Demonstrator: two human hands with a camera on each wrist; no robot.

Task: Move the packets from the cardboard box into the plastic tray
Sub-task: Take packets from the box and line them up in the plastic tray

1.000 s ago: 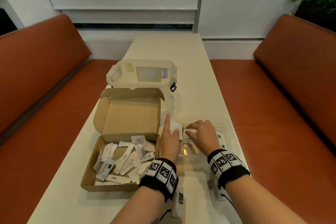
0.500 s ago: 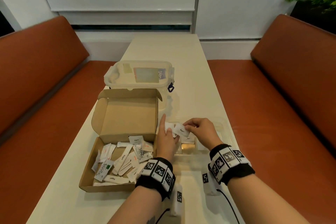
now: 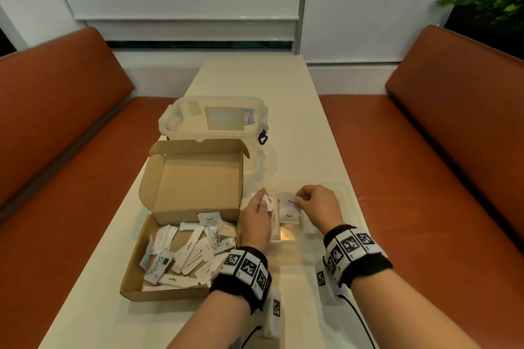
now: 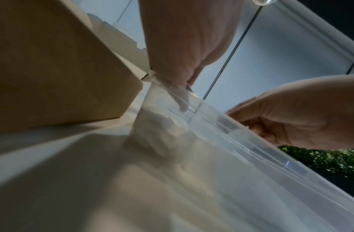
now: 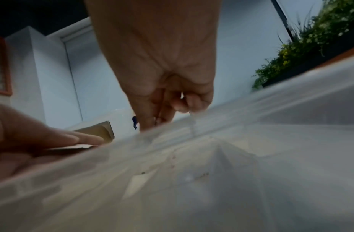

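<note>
from the head view the step in hand looks like placing: both hands are over the clear plastic tray (image 3: 351, 207), which sits on the table (image 3: 255, 79) just right of the open cardboard box (image 3: 181, 238), each setting a packet into a compartment. the right hand (image 3: 317, 207) pinches the top edge of a white pepper packet (image 3: 289, 208) between thumb and fingertips, the packet standing on end in a middle compartment; the left hand (image 3: 256, 221) pinches a smaller white packet (image 3: 266, 201) at the tray's left end, forearm running up alongside the box's right wall. most of the packets (image 3: 184, 255) are not yet moved and lie loose in the box bottom, so the task seems far from done. the next move, as i judge it, calls for letting go of both packets so they drop flat in their cells, then reaching the left hand back across into the box for another without catching the tray rim. behind the box stands a lidded plastic container (image 3: 215, 119). in the left wrist view the left hand (image 4: 184, 47) points down with fingertips drawn together on something pale and thin just inside the tray wall (image 4: 241, 141), the cardboard box (image 4: 59, 70) close at its side, and the right hand (image 4: 303, 113) curled over the tray farther along. in the right wrist view the right hand (image 5: 162, 70) hangs fingers-down, fingers curled together above the tray rim (image 5: 212, 130); the packet itself is too blurred to make out there, and the left hand (image 5: 33, 138) shows at the edge.
</note>
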